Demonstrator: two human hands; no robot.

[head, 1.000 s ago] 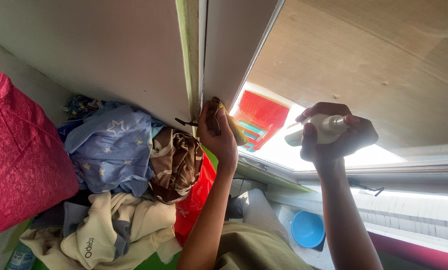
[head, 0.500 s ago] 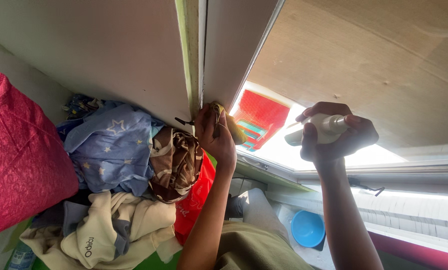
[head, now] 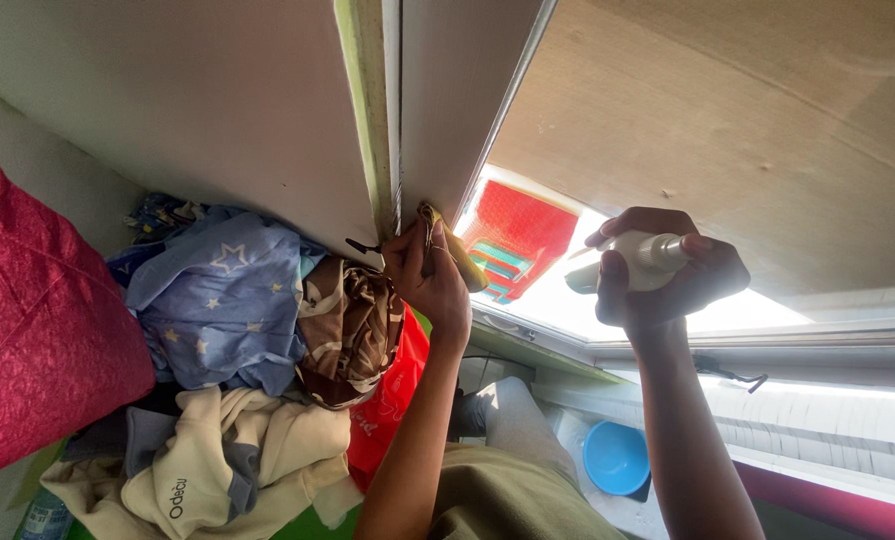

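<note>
My left hand [head: 427, 278] is closed around a yellow-brown cloth [head: 459, 258] and presses it against the lower corner of a white window frame [head: 437, 110], next to a green-edged seam. To the right, my right hand [head: 667, 275] grips a white spray bottle [head: 639, 258] held sideways with its nozzle toward the cloth, in front of the bright window opening [head: 607, 300]. A brownish pane or blind [head: 747, 120] fills the upper right.
A heap of clothes lies at the left: a blue star-print fabric [head: 217, 300], a brown patterned cloth [head: 352, 325], a cream garment [head: 227, 460] and a red quilted cover [head: 37, 320]. A blue bowl [head: 615, 457] sits below the window sill. A red mesh bag [head: 517, 235] shows outside.
My left hand with the cloth has slid slightly left and down along the frame corner. The view has shifted a little. My right hand holds the bottle in nearly the same place.
</note>
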